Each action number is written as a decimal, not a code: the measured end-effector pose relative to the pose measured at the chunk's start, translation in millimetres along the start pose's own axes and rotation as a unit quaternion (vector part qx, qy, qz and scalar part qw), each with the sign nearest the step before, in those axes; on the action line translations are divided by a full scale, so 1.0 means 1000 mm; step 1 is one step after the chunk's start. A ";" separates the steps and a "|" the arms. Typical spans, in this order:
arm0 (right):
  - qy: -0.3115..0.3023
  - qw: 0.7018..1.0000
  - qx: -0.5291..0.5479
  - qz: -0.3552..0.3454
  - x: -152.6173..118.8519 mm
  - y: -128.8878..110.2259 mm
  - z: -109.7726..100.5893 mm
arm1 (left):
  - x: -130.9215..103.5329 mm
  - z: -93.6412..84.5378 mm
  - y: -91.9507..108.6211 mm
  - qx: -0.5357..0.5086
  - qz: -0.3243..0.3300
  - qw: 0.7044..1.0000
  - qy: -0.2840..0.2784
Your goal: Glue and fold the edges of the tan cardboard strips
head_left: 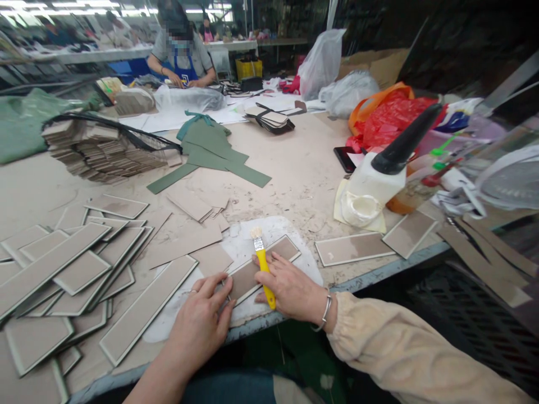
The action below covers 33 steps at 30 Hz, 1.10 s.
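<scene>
My right hand [290,286] is closed around a yellow-handled paintbrush [261,261], its pale bristles pointing away from me. Beneath it lies a taupe rectangular piece [246,278] with a light edge, resting on a white sheet [303,258]. The fingers of my left hand [206,308] press together at the near-left end of that piece, with thumb and fingertips on its edge. Just left of this hand is a long taupe strip [147,308] with whitish borders. Beyond the brush, a few plain taupe pieces [191,207] lie flat.
Edged pieces [84,272] pile up at left, behind them a bound stack [105,148] and green strips [214,148]. At right stand a white glue bottle [374,179] and small bottles [410,191]. A person [181,56] works across the table; the table edge [357,280] is close.
</scene>
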State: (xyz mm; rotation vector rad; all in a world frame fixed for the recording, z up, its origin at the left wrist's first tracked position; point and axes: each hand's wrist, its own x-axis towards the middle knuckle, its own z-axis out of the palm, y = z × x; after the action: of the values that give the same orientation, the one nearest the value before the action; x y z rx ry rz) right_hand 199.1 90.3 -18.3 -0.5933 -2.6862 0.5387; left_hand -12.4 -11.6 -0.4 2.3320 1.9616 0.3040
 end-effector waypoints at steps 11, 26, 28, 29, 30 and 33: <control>0.002 0.998 -0.021 0.064 -0.019 0.036 -0.021 | 0.002 -0.013 0.011 -0.002 -0.020 0.999 -0.029; 0.005 0.997 -0.033 0.069 -0.018 0.031 -0.021 | 0.003 0.009 0.038 0.053 0.042 0.994 -0.082; 0.008 0.997 -0.041 0.062 -0.015 0.020 -0.022 | 0.002 0.012 0.037 0.069 0.044 0.994 -0.079; 0.009 0.998 -0.040 0.049 -0.014 0.015 -0.021 | 0.001 0.014 0.036 0.074 0.047 0.994 -0.073; 0.007 0.999 -0.035 0.034 -0.012 0.009 -0.019 | 0.001 0.015 0.035 0.077 0.054 0.993 -0.065; -0.005 1.000 -0.011 0.005 -0.010 0.003 -0.011 | 0.001 0.019 0.031 0.085 0.072 0.993 -0.043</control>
State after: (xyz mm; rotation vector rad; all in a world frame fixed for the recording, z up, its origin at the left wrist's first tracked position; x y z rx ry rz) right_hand 213.2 91.1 -12.0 -0.6124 -2.7040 0.5164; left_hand 21.2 -15.1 -13.1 2.5491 1.8512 0.0453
